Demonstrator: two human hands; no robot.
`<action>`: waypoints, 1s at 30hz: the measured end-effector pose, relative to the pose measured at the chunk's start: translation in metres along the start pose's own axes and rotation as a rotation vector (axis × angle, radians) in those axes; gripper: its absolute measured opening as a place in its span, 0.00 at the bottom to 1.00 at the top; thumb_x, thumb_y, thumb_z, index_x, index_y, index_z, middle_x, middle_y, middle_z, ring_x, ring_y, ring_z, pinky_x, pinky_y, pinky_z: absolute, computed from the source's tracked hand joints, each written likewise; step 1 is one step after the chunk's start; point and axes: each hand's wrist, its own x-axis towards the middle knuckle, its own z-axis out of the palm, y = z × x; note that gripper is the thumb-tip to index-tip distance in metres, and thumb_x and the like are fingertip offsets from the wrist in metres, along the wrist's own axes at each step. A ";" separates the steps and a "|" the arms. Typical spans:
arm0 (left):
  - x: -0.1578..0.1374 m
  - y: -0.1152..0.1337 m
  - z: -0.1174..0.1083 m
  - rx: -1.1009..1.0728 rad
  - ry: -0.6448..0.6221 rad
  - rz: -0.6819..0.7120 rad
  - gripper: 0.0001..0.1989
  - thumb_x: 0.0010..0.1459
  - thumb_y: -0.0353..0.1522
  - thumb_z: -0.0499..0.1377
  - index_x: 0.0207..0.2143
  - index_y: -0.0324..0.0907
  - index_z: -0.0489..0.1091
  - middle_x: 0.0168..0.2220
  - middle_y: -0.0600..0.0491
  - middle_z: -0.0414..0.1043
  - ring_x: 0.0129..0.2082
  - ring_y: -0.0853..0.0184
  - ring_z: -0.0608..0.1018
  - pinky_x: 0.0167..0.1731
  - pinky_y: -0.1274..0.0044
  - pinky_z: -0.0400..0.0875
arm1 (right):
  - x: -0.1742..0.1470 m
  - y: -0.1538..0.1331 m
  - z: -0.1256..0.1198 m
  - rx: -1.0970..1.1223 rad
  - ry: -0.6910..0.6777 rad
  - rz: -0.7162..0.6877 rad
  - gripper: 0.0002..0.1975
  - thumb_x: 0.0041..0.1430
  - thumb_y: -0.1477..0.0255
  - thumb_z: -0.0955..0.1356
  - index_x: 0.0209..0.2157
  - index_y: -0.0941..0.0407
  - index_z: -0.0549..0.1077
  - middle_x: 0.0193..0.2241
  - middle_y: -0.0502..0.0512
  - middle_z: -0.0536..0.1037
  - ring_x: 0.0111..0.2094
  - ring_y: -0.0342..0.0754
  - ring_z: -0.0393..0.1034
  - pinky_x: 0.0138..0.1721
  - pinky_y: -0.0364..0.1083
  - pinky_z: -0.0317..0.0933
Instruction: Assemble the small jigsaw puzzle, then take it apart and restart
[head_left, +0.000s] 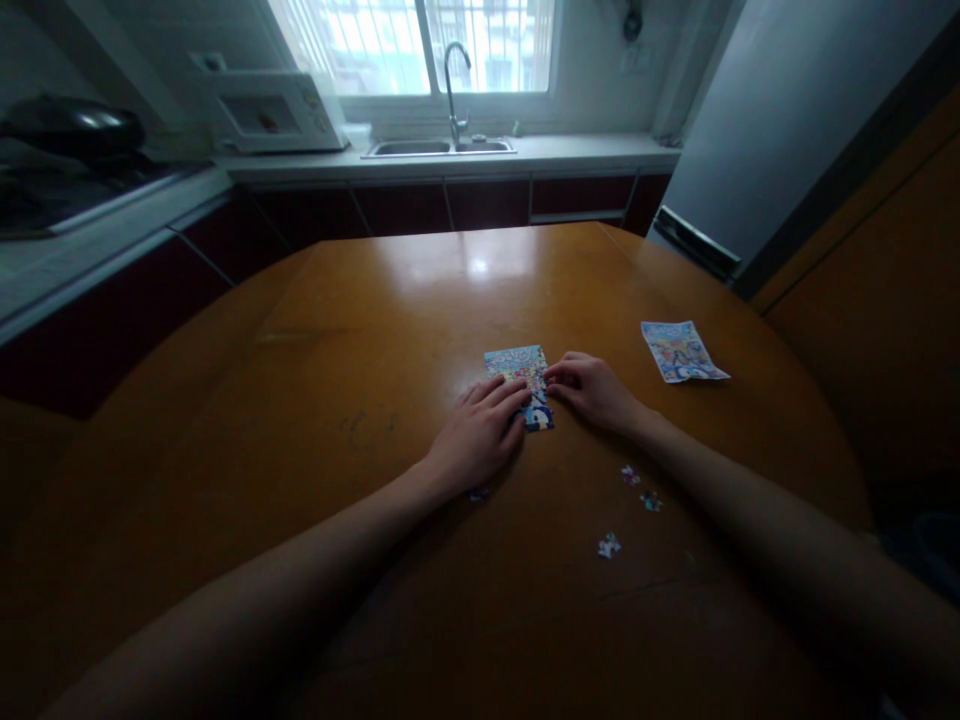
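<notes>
A small, partly assembled jigsaw puzzle (516,358) with a bright cartoon picture lies on the table ahead of me. My left hand (484,425) rests flat across its left and lower part, fingers stretched out, covering some of the picture. At the puzzle's right edge, my right hand (589,388) has thumb and fingers pinched together on what looks like a puzzle piece, mostly hidden by the fingertips. Three loose puzzle pieces, one of them white-backed or pale (609,546), lie nearer me on the right. Another dark piece (478,494) shows just below my left wrist.
A creased picture sheet or packet (682,352) lies to the right on the brown wooden table (360,330). Beyond the table run a counter with a sink (412,148), a faucet and a microwave (270,112). A fridge (780,120) stands at right, a stove with a pan (75,128) at left.
</notes>
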 end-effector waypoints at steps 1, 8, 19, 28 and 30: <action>0.000 0.000 0.000 -0.002 -0.001 0.002 0.22 0.70 0.37 0.52 0.64 0.47 0.66 0.67 0.55 0.63 0.68 0.55 0.63 0.68 0.56 0.56 | 0.000 0.000 0.000 0.003 0.002 -0.001 0.05 0.60 0.75 0.72 0.38 0.58 0.80 0.31 0.52 0.73 0.31 0.45 0.67 0.35 0.45 0.62; -0.001 -0.001 0.001 -0.004 0.001 0.001 0.22 0.70 0.37 0.52 0.64 0.46 0.66 0.67 0.54 0.63 0.68 0.55 0.62 0.68 0.55 0.56 | -0.003 0.000 0.000 0.020 0.076 -0.014 0.07 0.63 0.77 0.69 0.39 0.57 0.81 0.32 0.54 0.75 0.31 0.46 0.68 0.36 0.46 0.63; 0.000 0.001 0.000 0.006 -0.010 -0.004 0.22 0.70 0.37 0.52 0.64 0.45 0.66 0.68 0.54 0.63 0.68 0.54 0.63 0.68 0.56 0.57 | -0.008 0.000 -0.001 -0.092 0.018 -0.083 0.11 0.63 0.77 0.68 0.36 0.53 0.84 0.39 0.57 0.75 0.39 0.49 0.71 0.42 0.48 0.66; 0.000 0.000 0.001 0.003 0.007 0.005 0.22 0.70 0.37 0.52 0.63 0.46 0.66 0.67 0.54 0.64 0.68 0.55 0.63 0.68 0.55 0.57 | -0.009 -0.002 -0.003 -0.091 0.087 -0.018 0.11 0.62 0.78 0.68 0.34 0.53 0.83 0.38 0.57 0.75 0.39 0.50 0.71 0.43 0.50 0.67; 0.000 -0.001 0.002 0.002 0.011 0.005 0.22 0.70 0.37 0.52 0.64 0.46 0.66 0.67 0.54 0.63 0.68 0.55 0.63 0.68 0.55 0.57 | -0.009 -0.003 -0.003 -0.107 0.058 -0.020 0.11 0.61 0.79 0.68 0.33 0.53 0.83 0.38 0.56 0.76 0.38 0.49 0.71 0.43 0.49 0.67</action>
